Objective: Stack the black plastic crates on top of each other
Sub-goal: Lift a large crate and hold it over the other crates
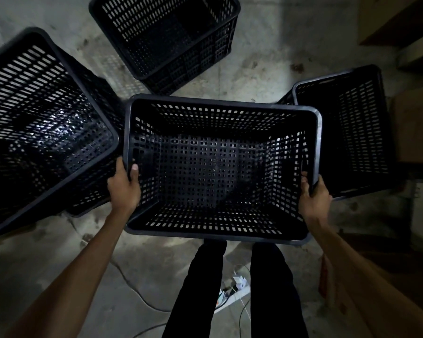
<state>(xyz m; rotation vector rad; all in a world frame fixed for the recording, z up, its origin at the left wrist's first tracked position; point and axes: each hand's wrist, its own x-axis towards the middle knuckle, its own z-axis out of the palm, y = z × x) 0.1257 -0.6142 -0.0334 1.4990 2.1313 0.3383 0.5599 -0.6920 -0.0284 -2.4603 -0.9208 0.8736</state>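
Observation:
I hold a black perforated plastic crate (220,101) in front of me, open side up and empty, above the floor. My left hand (123,185) grips its left rim, thumb inside. My right hand (313,195) grips its right rim. A larger-looking black crate (59,62) stands close at the left, its rim high, with another crate's wall showing under it. A third black crate (137,67) sits on the floor at the top centre. A fourth black crate (298,93) stands at the right, partly behind the held one.
The grey concrete floor (261,57) is stained. My legs in dark trousers (230,289) stand below the held crate. A cable (132,286) and a white power strip (237,284) lie by my feet. Brown cardboard boxes and shelving (415,123) line the right side.

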